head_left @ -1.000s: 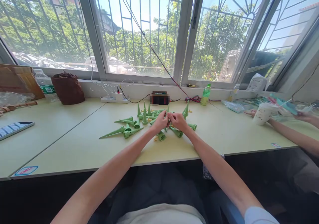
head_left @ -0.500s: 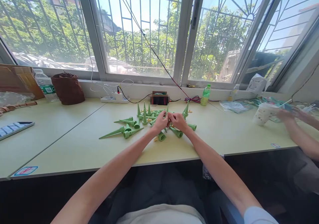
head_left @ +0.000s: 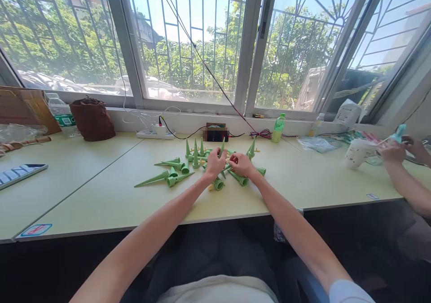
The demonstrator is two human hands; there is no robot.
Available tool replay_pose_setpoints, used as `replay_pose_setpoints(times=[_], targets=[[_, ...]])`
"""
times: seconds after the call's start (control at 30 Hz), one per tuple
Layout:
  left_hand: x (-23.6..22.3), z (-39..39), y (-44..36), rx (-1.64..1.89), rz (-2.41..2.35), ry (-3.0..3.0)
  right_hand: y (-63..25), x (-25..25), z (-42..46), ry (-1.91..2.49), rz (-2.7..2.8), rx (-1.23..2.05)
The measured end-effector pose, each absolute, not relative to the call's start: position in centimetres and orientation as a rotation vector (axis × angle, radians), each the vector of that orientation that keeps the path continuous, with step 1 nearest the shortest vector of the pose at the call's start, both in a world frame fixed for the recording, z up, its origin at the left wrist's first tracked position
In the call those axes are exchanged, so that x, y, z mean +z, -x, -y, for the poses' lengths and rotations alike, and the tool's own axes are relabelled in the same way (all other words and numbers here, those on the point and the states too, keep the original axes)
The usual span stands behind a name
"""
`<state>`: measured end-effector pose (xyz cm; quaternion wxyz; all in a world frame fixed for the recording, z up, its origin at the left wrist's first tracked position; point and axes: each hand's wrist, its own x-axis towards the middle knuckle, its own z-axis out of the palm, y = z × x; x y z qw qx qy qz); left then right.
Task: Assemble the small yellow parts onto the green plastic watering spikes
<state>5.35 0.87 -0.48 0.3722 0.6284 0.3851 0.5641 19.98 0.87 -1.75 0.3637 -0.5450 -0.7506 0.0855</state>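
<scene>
My left hand (head_left: 216,163) is closed round a green plastic spike (head_left: 222,146), its pointed end up. Just to the right, my right hand (head_left: 241,164) has its fingers curled and pinched together; whatever they hold is too small to make out. Around both hands lie several more green plastic spikes (head_left: 152,178) with hollow, threaded ends. A few stand upright, such as the spike (head_left: 195,155) left of my hands and the spike (head_left: 252,148) behind my right hand. Small yellow pieces (head_left: 211,187) show among them.
A dark box with a screen (head_left: 216,133) stands by the sill, beside a power strip (head_left: 155,134) and a green bottle (head_left: 278,128). At right, a co-worker's hands (head_left: 393,151) hold something light blue behind a white cup (head_left: 359,154). A phone (head_left: 20,174) lies at left.
My hands were together and have come slightly apart. The spike in my left hand has shifted a little left and tilts slightly. The co-worker's hands have lifted a light blue thing.
</scene>
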Motion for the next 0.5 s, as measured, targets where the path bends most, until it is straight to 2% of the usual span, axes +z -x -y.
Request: replay_pose_setpoints(times=[0.5], targets=[[-0.89, -0.9, -5.54, 1.353, -1.098, -1.955, -19.84, -1.19, -0.16, 1.377, 2.037, 0.217]])
